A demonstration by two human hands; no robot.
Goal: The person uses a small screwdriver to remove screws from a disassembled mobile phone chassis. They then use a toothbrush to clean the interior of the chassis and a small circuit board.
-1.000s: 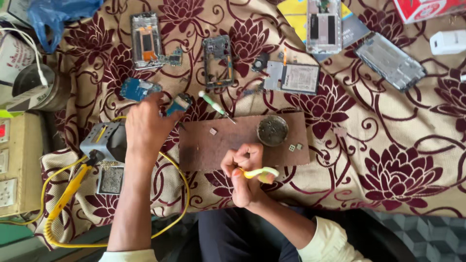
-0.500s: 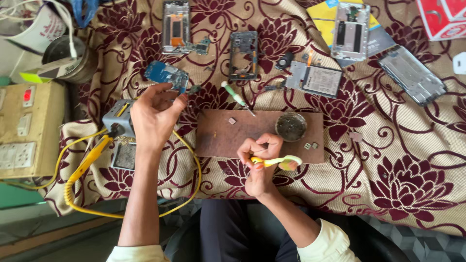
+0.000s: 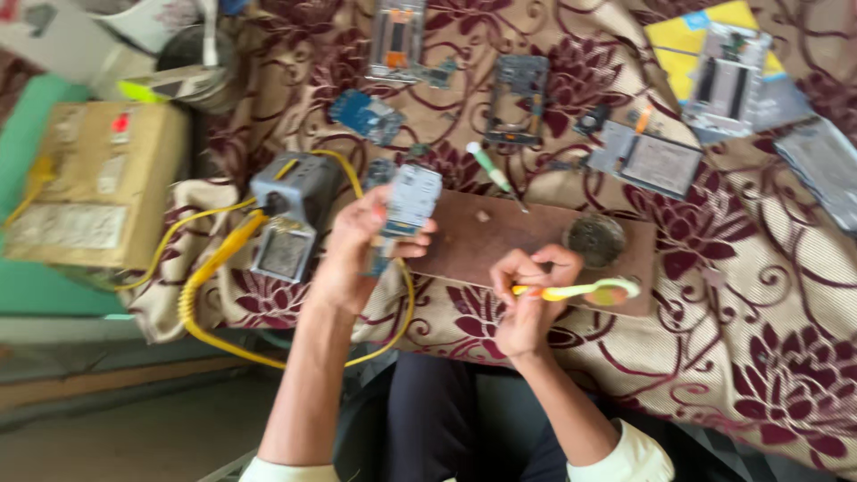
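The left hand (image 3: 357,245) grips a grey phone part (image 3: 406,210) at the left edge of the wooden board (image 3: 500,245); the right hand (image 3: 527,299) is closed on a yellow toothbrush (image 3: 576,290) at its front edge

Two bare forearms, left hand (image 3: 357,245) and right hand (image 3: 527,303), emerge from short white sleeves (image 3: 625,455); dark trousers (image 3: 455,419) cover the lap.

Single head-worn view, looking steeply down.
Close above both hands (image 3: 446,268) and the maroon-flowered beige cloth (image 3: 759,357); slightly blurred, lap at bottom edge.
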